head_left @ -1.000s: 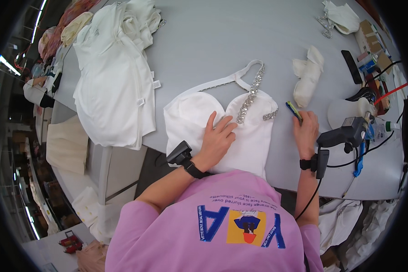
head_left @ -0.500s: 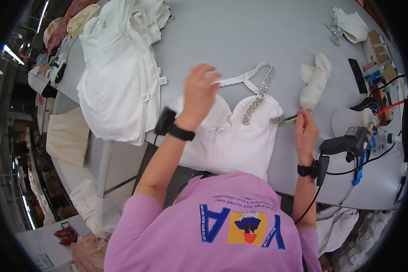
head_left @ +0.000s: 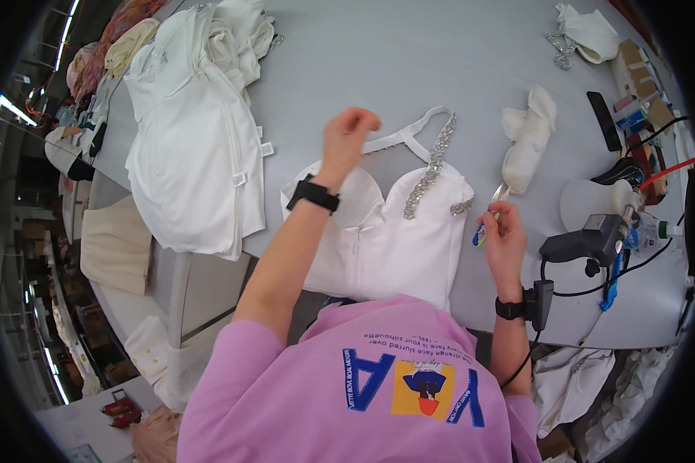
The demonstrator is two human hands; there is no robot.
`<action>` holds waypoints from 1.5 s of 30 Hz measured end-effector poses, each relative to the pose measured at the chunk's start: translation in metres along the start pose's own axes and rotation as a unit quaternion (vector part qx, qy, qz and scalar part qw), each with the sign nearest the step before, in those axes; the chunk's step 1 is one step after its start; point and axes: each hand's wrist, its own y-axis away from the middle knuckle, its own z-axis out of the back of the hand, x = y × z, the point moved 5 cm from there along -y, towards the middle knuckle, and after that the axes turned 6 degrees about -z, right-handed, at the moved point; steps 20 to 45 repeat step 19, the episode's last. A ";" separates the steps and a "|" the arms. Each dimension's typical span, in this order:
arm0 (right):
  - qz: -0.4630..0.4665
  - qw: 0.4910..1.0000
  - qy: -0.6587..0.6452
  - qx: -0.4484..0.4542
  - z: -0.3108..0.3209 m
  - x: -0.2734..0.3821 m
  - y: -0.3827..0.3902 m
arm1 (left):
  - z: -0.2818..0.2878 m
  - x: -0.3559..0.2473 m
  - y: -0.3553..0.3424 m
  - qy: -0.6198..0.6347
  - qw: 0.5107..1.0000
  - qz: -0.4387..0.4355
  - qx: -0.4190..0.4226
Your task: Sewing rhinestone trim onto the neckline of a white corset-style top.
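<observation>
A white bustier dress (head_left: 409, 255) lies on the table in front of me, with a rhinestone-trimmed strap (head_left: 432, 170) and a short jewelled piece at its right side. My left hand (head_left: 345, 147) is raised over the left cup, fingertips pressed together; whatever they may hold is too small to make out. My right hand (head_left: 506, 238) grips a pair of thread snips (head_left: 482, 230) with blue and green handles, metal tips pointing away from me. The snips are just right of the bodice, below a rolled white cloth piece (head_left: 528, 143).
White garments are piled (head_left: 197, 147) at the left. At the right are a dark hand tool (head_left: 587, 245), cables, a black phone-like slab (head_left: 603, 121) and small boxes (head_left: 637, 73). A white cloth with jewelled trim (head_left: 589, 35) lies at the far right.
My left hand's fingers have drawn together, moving slightly right. The right hand has lowered away from the bodice's edge, and the snips now point up and away.
</observation>
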 end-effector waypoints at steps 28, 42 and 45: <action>-0.022 0.999 -0.002 0.022 -0.059 0.012 -0.026 | 0.114 -0.023 0.118 -0.274 0.958 -0.022 -0.084; -0.022 0.999 -0.002 0.022 -0.059 0.012 -0.026 | 0.114 -0.023 0.118 -0.274 0.958 -0.022 -0.084; -0.022 0.999 -0.002 0.022 -0.059 0.012 -0.026 | 0.114 -0.023 0.118 -0.274 0.958 -0.022 -0.084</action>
